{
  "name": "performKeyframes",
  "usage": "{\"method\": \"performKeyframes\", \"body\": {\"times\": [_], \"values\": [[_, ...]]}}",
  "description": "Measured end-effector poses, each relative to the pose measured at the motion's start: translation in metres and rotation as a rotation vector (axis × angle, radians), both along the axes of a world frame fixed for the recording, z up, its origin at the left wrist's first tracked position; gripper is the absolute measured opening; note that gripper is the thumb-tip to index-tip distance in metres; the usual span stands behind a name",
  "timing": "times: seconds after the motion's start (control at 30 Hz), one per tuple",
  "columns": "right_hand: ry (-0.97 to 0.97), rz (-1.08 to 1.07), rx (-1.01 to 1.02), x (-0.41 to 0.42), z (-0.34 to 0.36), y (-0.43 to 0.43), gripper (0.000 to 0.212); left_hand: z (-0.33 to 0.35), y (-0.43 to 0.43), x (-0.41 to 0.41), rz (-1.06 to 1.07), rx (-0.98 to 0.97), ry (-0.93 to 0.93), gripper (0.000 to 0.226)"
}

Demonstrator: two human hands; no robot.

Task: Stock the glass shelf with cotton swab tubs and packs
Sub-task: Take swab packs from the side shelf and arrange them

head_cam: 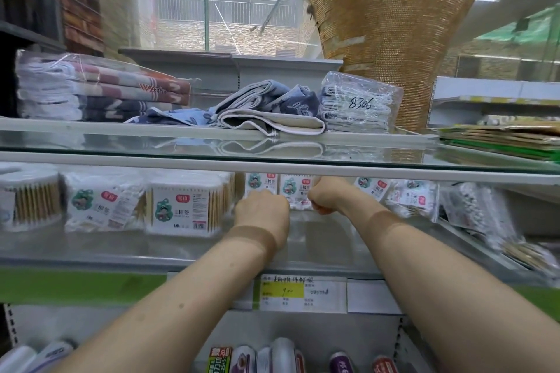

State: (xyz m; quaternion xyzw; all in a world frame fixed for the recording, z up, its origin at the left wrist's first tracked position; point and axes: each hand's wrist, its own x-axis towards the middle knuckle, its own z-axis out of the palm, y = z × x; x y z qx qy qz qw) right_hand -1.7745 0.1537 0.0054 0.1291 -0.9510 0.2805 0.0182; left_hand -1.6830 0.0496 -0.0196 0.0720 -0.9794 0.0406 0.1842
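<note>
Both my arms reach under the upper glass pane onto the middle shelf [91,248]. My left hand [263,209] and my right hand [325,194] are closed around a white cotton swab pack [295,191] standing at the back, one hand on each side of it. A matching pack [257,183] stands just left of it. A square swab tub [185,202], a soft swab pack [103,200] and a round tub [30,194] line the shelf on the left. More swab packs [413,195] lean on the right.
The upper glass shelf [272,150] carries folded towels [266,109], bagged towel stacks [91,88] and a bag marked 8306 [359,103]. Flat cardboard [500,136] lies at the right. A price label [300,294] hangs on the shelf front; bottles [281,356] stand below.
</note>
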Motion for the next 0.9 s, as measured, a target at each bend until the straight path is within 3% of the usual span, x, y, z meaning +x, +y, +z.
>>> {"method": "performKeyframes", "body": {"times": [0.13,0.37,0.77,0.9], "values": [[0.056,-0.006,0.021,0.012,0.001,0.004,0.018,-0.001,-0.002,-0.001,-0.019,0.000,-0.001,0.018],[0.233,0.019,-0.003,0.058,0.005,0.037,0.024,0.002,-0.001,0.001,-0.044,0.024,0.036,0.009],[0.239,-0.102,0.189,0.093,0.002,0.102,0.025,0.023,0.074,0.000,-0.129,-0.061,0.047,0.023],[0.286,-0.146,0.182,0.100,-0.002,0.133,0.014,0.026,0.100,0.003,-0.176,-0.060,0.018,0.030]]}}
